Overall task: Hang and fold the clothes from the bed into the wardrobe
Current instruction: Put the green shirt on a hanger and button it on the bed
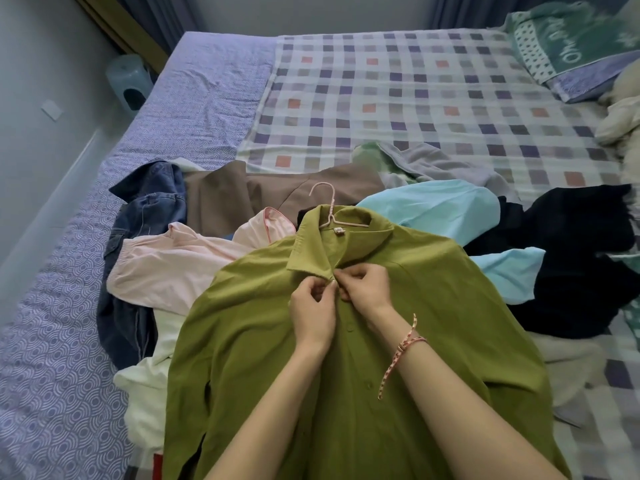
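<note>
Head cam looked down at the bed (52, 341) with its lilac swirl-print sheet. Starting from the left, there was a crumpled blue denim garment (145, 209), then a pale pink top (166, 268) lying partly over it, with a brown garment (221, 195) just behind. Smack in the middle lay the olive-green collared button-up shirt (450, 306), spread front-up on top of the pile. A thin pink hanger (329, 209) sat inside its neck, hook poking out past the collar. Left hand (313, 306) and right hand (367, 289) were both pinching the shirt's front edges just below the collar, fingertips nearly touching. The right wrist wore a red-and-white braided bracelet (405, 348). Further right sat a light blue garment (433, 209) and a black garment (581, 271), right beside the shirt.
</note>
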Motion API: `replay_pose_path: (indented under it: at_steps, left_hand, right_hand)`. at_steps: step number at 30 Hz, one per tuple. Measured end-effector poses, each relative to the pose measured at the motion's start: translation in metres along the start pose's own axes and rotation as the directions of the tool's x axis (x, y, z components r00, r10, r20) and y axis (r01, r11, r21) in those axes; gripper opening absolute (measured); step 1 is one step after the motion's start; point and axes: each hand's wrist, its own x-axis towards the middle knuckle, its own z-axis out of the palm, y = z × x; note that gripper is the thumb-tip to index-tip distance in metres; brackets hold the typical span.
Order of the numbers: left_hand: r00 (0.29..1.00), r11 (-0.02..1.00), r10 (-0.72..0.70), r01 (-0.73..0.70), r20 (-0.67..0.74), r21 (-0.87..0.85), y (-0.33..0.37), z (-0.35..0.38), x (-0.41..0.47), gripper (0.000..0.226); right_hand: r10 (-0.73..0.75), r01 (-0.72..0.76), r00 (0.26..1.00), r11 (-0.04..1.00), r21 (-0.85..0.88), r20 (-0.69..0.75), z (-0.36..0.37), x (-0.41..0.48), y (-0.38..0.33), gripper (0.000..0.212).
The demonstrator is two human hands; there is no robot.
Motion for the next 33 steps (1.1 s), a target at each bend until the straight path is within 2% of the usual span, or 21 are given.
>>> replay_pose_path:
  at_steps: [4, 7, 14, 18, 23, 27, 31, 33]
  left_hand:
    - [0.996, 0.996, -0.083, 0.083, -0.015, 0.009, -0.002, 0.001, 0.004, 0.022]
    - [0.984, 0.981, -0.175, 0.174, -0.012, -0.091, -0.006, 0.003, 0.006, 0.034]
    - [0.952, 0.913, -0.304, 0.302, 0.036, -0.273, -0.005, 0.004, 0.004, 0.021]
    - [0.957, 0.925, -0.277, 0.291, 0.091, -0.246, -0.007, 0.0, 0.006, 0.018]
    - [0.987, 0.993, -0.104, 0.11, 0.123, -0.042, -0.013, -0.004, 0.007, 0.017]
    - [0.992, 0.997, -0.055, 0.048, 0.113, 0.058, -0.01, -0.002, 0.008, 0.017]
    - [0.988, 0.996, -0.057, 0.046, 0.145, 0.079, -0.008, -0.002, 0.008, 0.024]
    - [0.981, 0.992, -0.113, 0.119, 0.159, -0.03, -0.009, -0.004, 0.008, 0.029]
  right_hand:
    - [0.031, -0.034, 0.999, 0.996, 0.083, 0.037, -0.007, -0.007, 0.005, 0.009]
    - [0.012, -0.016, 0.997, 0.999, 0.041, 0.082, -0.012, -0.01, 0.007, 0.011]
    - [0.019, -0.021, 0.991, 1.0, 0.014, 0.135, -0.016, -0.008, 0.008, 0.016]
    - [-0.016, 0.013, 0.99, 1.0, 0.027, 0.138, -0.017, -0.008, 0.008, 0.014]
    - [-0.104, 0.11, 0.989, 0.993, -0.049, 0.106, -0.015, -0.008, 0.011, 0.02]
    - [-0.16, 0.166, 0.985, 0.982, -0.093, 0.066, -0.014, -0.007, 0.017, 0.023]
    - [-0.237, 0.235, 0.971, 0.953, -0.191, 0.015, -0.013, -0.009, 0.02, 0.011]
    - [-0.241, 0.237, 0.971, 0.951, -0.2, 0.007, -0.013, -0.008, 0.02, 0.011]
